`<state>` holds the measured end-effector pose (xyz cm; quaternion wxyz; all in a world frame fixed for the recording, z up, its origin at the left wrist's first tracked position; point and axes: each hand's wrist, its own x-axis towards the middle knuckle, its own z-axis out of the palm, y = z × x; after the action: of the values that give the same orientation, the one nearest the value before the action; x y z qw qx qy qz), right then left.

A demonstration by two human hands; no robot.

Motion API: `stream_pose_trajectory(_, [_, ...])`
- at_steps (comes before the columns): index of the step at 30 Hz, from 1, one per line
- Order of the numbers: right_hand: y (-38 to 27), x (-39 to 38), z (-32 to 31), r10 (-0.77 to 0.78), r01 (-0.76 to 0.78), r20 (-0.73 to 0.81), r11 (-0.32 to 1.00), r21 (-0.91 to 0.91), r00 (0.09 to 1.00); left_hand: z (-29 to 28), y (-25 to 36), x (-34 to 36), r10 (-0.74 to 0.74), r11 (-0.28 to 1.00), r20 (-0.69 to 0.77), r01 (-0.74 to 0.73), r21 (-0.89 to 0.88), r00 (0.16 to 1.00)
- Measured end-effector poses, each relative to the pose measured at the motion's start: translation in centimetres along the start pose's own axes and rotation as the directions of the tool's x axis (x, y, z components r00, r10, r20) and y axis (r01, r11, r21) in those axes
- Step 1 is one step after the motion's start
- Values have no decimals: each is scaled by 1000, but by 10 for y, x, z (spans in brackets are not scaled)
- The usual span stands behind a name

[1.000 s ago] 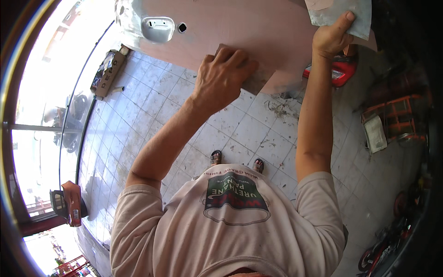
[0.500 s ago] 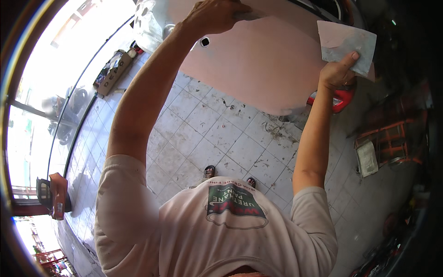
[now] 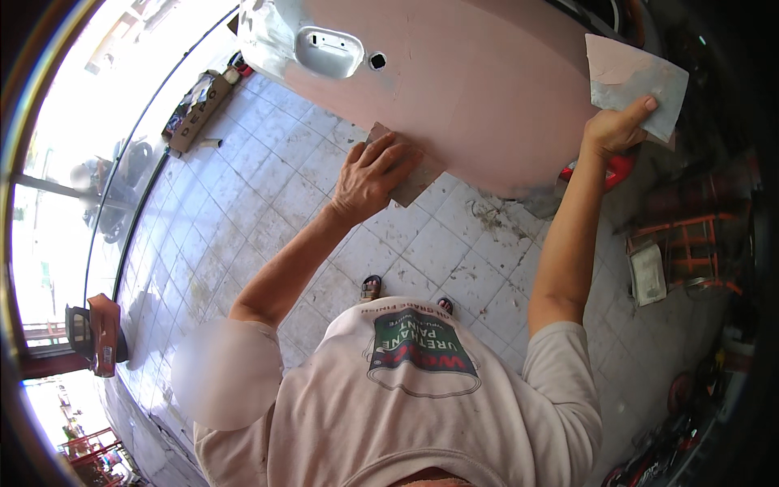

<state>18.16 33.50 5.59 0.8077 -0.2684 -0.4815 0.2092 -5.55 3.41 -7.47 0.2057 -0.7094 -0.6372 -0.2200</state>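
Note:
A car door panel, coated in pink filler, spans the top of the view. Near its left end are a bare-metal handle recess and a small dark hole. My left hand grips a flat grey-brown putty spreader, pressed to or just over the panel's near edge; whether it touches is unclear. On the right, my right hand holds up a thin, bent grey plate smeared with pink putty, the thumb on top and the fingers hidden beneath.
Stained white floor tiles lie below the panel. A cardboard box with odds and ends stands by the bright glass front at left. A red lamp shows behind my right wrist. An orange metal frame stands farther right.
My left hand has swept down and toward me with the spreader, from the panel's upper face to its near edge, uncovering the handle recess. My right hand still holds the plate.

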Motion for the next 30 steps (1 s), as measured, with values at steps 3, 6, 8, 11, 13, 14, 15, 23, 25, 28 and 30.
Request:
stream_pose_trajectory(3, [5, -3, 1, -7, 6, 35, 1000, 28, 999, -20, -18, 16, 7, 1000, -13, -7, -9, 1000])
stream_pose_trajectory(6, [3, -1, -3, -22, 20, 44, 999, 51, 999, -63, -42, 107, 26, 990, -195, -53, -133, 981])
stream_pose_trajectory(8, [2, 0, -3, -37, 32, 55, 996, 86, 998, -73, -71, 165, 68, 998, -202, -64, 26, 977])
stream_pose_trajectory(11, [1, 1, 3, -50, 38, 74, 987, 157, 996, -71, -109, 230, 41, 997, -147, -49, -51, 988])
stream_pose_trajectory(13, [4, 0, 0, -22, 9, 72, 985, 174, 997, -86, -100, 257, 59, 994, -90, -67, -90, 994])
stream_pose_trajectory(14, [4, 1, 1, -36, 25, 61, 985, 172, 998, -92, -92, 262, 21, 996, -47, -26, -86, 999])
stream_pose_trajectory(15, [4, 0, 2, -41, 32, 54, 986, 164, 998, -92, -83, 258, -21, 996, 4, 21, -83, 1000])
stream_pose_trajectory(23, [-9, 0, -3, -65, 61, 83, 997, 49, 994, -47, 2, 128, -4, 1000, 56, 6, -31, 998])
stream_pose_trajectory(25, [-16, -4, 0, -33, 34, 85, 999, -11, 996, -37, 13, 89, 7, 999, 7, -6, -31, 1000])
stream_pose_trajectory(28, [-9, -2, 0, -50, 52, 88, 998, -25, 995, -21, 28, 41, -18, 1000, -6, 18, -8, 1000])
stream_pose_trajectory(30, [-1, 1, 0, -58, 56, 94, 998, 20, 994, -25, 24, 32, -38, 998, 106, 44, -54, 994])
